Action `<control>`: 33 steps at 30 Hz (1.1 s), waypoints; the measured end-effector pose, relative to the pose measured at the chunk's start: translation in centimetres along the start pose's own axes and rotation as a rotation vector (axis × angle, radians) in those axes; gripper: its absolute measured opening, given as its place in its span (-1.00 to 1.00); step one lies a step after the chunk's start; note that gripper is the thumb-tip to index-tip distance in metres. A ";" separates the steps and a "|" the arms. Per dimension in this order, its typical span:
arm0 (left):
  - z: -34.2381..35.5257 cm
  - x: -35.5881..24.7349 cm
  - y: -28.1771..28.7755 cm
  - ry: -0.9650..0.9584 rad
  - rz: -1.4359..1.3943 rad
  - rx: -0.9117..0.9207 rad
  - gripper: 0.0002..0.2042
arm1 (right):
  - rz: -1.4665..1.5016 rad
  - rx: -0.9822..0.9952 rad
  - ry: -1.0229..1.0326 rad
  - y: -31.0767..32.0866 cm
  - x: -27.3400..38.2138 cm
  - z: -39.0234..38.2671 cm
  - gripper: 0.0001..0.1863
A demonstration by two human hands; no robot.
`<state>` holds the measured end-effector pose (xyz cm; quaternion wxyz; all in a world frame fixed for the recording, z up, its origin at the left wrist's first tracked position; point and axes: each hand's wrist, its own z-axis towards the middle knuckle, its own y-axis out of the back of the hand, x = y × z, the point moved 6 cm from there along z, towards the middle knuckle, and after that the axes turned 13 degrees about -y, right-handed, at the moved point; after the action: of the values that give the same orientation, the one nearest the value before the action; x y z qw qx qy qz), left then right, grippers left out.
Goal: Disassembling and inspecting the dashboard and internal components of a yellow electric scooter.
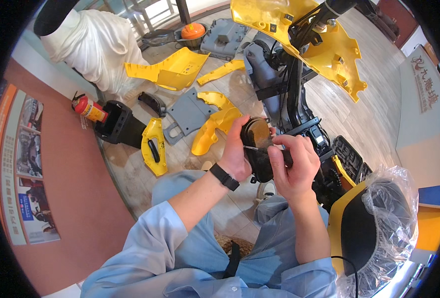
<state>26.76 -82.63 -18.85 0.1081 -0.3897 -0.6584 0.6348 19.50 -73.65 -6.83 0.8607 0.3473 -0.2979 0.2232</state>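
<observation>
- We look down on a pale wood-plank floor [369, 119] strewn with scooter body parts; a terracotta wall [76, 198] with posters runs along one side of it.
- The stripped scooter frame [289, 84] stands in the middle, and we place everything else by it.
- Beside the frame lie yellow panels [173, 69], a grey panel [187, 114] and a black box [118, 124] — beyond the box, a red fire extinguisher [87, 108] against the wall.
- An open black tool case [349, 159] sits at the frame's foot; just past it, a seat wrapped in clear plastic [379, 218].
- We hold a dark oval lamp housing [257, 149] just in front of the frame's lower part.
- Our left hand [237, 154] — black wristband on the wrist — cups the housing, fingers curled round its far edge.
- Our right hand [292, 166] is closed on a screwdriver [272, 150]; the thin shaft lies across the housing's face.
</observation>
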 end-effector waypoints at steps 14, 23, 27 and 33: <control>-0.5 0.3 -0.2 0.077 -0.064 0.016 -0.55 | -0.133 0.224 0.024 0.3 1.1 0.7 -0.69; -0.6 -0.2 -1.1 0.023 -0.016 -0.052 -0.55 | -0.089 0.194 -0.031 0.3 0.5 0.7 -0.63; -0.1 -0.1 0.1 0.028 -0.016 -0.011 -0.54 | -0.028 0.269 -0.097 -0.3 -0.3 0.2 -0.59; -0.5 -0.1 -0.2 0.061 -0.030 -0.005 -0.54 | -0.016 0.273 -0.018 -0.1 1.2 0.5 -0.60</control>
<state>27.06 -82.35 -18.53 0.1367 -0.3991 -0.6624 0.6191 20.20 -73.87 -5.77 0.8046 0.4656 -0.2696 0.2515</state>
